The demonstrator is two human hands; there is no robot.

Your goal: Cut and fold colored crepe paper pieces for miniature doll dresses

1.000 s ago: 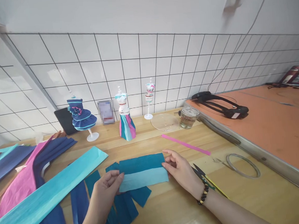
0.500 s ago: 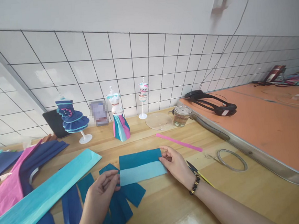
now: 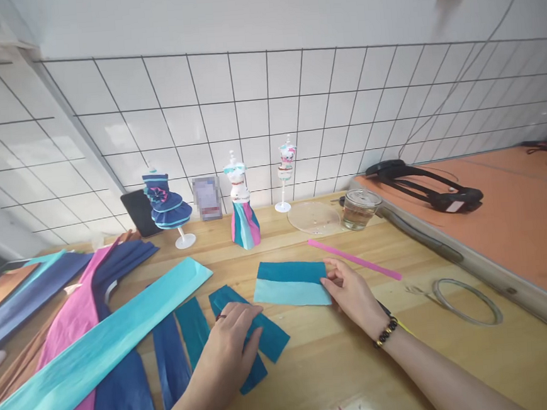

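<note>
Hands first, please: where are they, and what is each doing?

The right hand (image 3: 354, 293) is just right of centre, thumb and fingers pinching the right edge of a panel (image 3: 290, 284). The left hand (image 3: 234, 341) is below centre, palm down and loose over some teal strips (image 3: 275, 341), its thumb and forefinger parted

What is the panel like?

A flat oblong at the centre of the frame, dark teal along its upper half, pale blue along its lower half. Its left end is free. I cannot tell whether it lies fully on the wooden table (image 3: 306, 379) or is slightly lifted

And around the left hand?

The teal strips overlap beneath it. A teal piece (image 3: 193, 328) lies just to its left, then a blue strip (image 3: 169, 358). A long aqua strip (image 3: 122, 327) slants up from the lower left corner, crossing a pink length (image 3: 77, 328)

What is near the right hand?

A narrow pink band (image 3: 353, 259) slants just beyond it, and a wire coil (image 3: 498, 311) lies farther right. A beaded bracelet (image 3: 386, 333) circles the wrist

And at the back?

Three dress forms stand before the tiled wall (image 3: 315, 75): one in a blue tiered dress (image 3: 167, 204), one in a striped skirt (image 3: 244, 226), one on a white stand (image 3: 287, 163). Right of them are a clear disc (image 3: 315, 217) and a cup (image 3: 359, 209). A black headset (image 3: 457, 200) rests on the orange surface (image 3: 516, 224) at the right
</note>
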